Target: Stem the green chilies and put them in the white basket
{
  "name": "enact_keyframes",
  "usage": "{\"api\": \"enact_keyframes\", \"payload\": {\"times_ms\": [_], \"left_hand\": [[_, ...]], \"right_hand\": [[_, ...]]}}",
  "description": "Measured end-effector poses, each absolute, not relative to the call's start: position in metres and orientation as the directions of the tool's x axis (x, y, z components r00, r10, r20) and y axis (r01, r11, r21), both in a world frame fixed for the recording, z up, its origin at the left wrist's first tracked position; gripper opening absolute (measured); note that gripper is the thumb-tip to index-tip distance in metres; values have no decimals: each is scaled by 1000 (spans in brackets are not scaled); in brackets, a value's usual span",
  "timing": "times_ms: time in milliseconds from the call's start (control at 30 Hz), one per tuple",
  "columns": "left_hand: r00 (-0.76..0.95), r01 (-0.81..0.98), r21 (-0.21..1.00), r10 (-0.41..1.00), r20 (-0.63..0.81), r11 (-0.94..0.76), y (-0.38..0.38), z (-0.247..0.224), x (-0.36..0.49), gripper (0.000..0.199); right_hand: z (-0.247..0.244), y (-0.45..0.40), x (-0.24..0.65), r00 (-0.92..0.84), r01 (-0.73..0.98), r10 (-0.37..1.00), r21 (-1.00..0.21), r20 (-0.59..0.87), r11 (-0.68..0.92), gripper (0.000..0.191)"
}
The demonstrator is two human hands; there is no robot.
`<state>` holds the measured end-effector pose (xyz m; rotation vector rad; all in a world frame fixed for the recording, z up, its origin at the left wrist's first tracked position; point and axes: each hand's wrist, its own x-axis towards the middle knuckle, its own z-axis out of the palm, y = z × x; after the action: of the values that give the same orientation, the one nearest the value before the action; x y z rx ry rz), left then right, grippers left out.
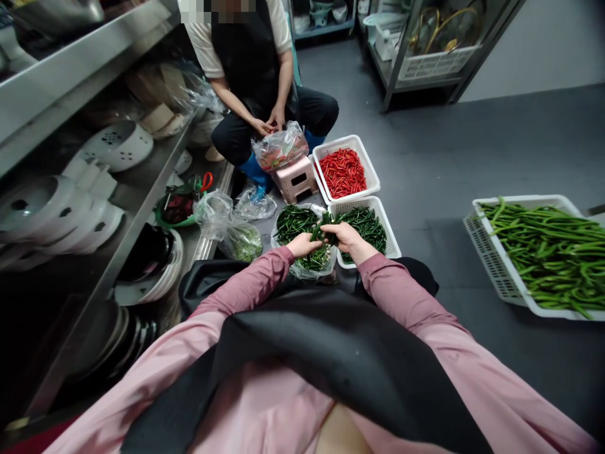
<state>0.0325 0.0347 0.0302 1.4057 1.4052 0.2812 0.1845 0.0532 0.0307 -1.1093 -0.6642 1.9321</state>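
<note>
My left hand (pixel 305 244) and my right hand (pixel 344 236) are close together in front of me, both closed around dark green chili peppers (pixel 327 222). How many peppers each hand has is too small to tell. Under my left hand lies a clear plastic bag (pixel 308 273), opened wide and full of green chili peppers (pixel 293 222). Just beyond and below my right hand stands a white basket (pixel 390 243) with more green chili peppers (pixel 366 226) in it.
A white basket (pixel 371 165) holds red chilies (pixel 343 173). Facing me, a co-worker (pixel 246 69) handles a plastic bag (pixel 283 145) on a pink stool (pixel 297 178). Long green beans (pixel 548 252) fill a basket at right. A shelf (pixel 137 195) with dishes runs along the left.
</note>
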Motion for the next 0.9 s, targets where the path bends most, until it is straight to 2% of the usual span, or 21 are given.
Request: {"api": "enact_keyframes", "payload": {"times_ms": [167,267,367,467,533,633,700,733,800,900], "left_hand": [[282,569,790,848,-448,228,32,26,33,29],[238,635,756,890,-390,161,34,21,29,34],[213,783,620,916,-339,47,37,19,26,36],[277,913,373,924,-264,-167,36,20,24,35],[373,918,240,895,-246,-316,33,20,22,35],[517,856,187,810,-276,-483,28,15,15,30],[484,873,221,829,-279,-435,29,9,9,31],[409,904,255,869,-278,-344,31,5,6,33],[192,926,370,933,-303,-71,40,0,-1,41],[-49,740,591,902,-428,321,54,-2,-8,49]], "right_hand": [[25,56,181,-112,-465,880,-758,-462,-457,7],[23,57,179,-19,-503,897,-771,-443,-391,10],[19,56,173,44,-502,915,-800,-401,-327,13],[14,55,169,64,-475,920,-822,-387,-313,13],[11,57,169,47,-456,908,-817,-417,-352,10],[11,63,173,76,-453,880,-802,-470,-389,5],[12,67,177,105,-472,861,-787,-498,-398,5],[13,69,179,95,-478,852,-774,-516,-415,6],[14,68,181,4,-475,833,-734,-553,-485,6],[13,60,178,-219,-403,777,-671,-590,-623,2]]}}
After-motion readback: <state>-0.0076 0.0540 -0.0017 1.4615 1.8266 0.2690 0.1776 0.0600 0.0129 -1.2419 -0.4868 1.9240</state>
